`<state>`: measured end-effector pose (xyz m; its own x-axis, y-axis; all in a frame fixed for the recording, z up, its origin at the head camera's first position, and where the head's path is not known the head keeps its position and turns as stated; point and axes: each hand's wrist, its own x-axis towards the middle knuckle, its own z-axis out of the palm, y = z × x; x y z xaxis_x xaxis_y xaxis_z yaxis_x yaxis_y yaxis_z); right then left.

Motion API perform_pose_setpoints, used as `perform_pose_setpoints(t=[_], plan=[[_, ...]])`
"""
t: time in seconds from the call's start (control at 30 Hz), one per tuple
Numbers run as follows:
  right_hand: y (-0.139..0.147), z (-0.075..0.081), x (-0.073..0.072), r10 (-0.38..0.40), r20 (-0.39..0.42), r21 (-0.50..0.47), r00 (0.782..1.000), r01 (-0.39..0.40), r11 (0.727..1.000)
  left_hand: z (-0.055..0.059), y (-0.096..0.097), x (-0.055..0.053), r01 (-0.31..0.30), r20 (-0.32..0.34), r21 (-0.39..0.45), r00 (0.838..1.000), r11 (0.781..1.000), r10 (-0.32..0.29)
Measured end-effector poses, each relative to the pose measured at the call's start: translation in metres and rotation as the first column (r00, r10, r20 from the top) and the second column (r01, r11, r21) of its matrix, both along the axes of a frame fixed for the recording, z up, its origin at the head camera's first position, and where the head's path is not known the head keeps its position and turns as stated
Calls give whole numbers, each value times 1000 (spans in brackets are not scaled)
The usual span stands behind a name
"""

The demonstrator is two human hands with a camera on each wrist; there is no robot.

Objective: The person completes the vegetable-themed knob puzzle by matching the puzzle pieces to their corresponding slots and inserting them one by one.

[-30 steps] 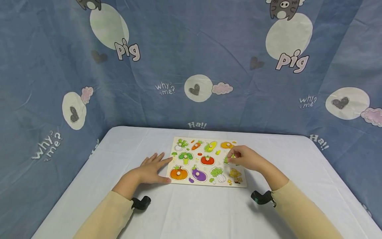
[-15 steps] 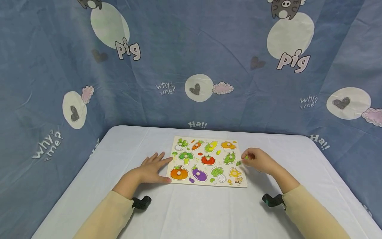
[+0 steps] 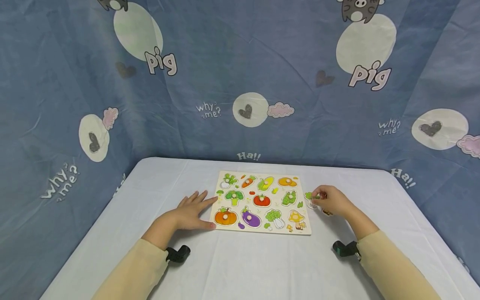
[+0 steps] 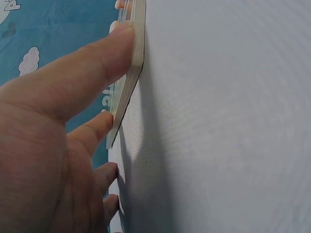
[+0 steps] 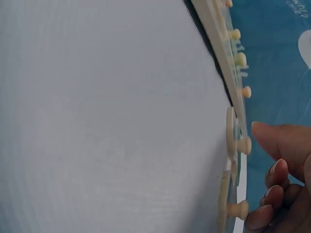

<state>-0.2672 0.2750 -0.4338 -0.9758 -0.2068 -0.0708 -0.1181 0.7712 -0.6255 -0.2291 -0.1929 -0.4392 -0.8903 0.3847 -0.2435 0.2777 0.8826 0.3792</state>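
A pale peg-puzzle board [image 3: 258, 233] printed with vegetables lies on the table. My left hand [image 3: 193, 214] is spread at its left side; its thumb and index finger touch the board edge in the left wrist view, the other fingers resting lower. Just right of the board lie a leafy green-and-white vegetable piece [image 3: 309, 201] and a mushroom piece [image 3: 327, 213], partly hidden by my right hand [image 3: 331, 201]. In the right wrist view my thumb [image 5: 274, 138] is slightly apart from the leafy piece's wooden knob [image 5: 244, 145]. The other fingers are loosely curled near the mushroom piece's knob [image 5: 238, 209].
Knobbed pieces such as the pumpkin [image 3: 225, 216], eggplant [image 3: 250, 218] and tomato [image 3: 261, 201] sit in the board. The leafy vegetable [image 3: 275, 219] and mushroom [image 3: 296, 217] places show printed pictures without knobs. A white cloth [image 3: 262, 266] covers the table. A blue patterned curtain [image 3: 180, 125] hangs behind.
My right hand has moved from above the board's right part to its right side. The leafy piece now shows on the table beneath the fingers. My left hand has stayed put.
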Motion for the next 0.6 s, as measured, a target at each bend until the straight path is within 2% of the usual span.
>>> perform_pose_setpoints(t=[0.6], plan=[[2,-5,-7,-23,46,48,999,20,999,-1,-1,0,18,-9,4,1000,1000,-18]])
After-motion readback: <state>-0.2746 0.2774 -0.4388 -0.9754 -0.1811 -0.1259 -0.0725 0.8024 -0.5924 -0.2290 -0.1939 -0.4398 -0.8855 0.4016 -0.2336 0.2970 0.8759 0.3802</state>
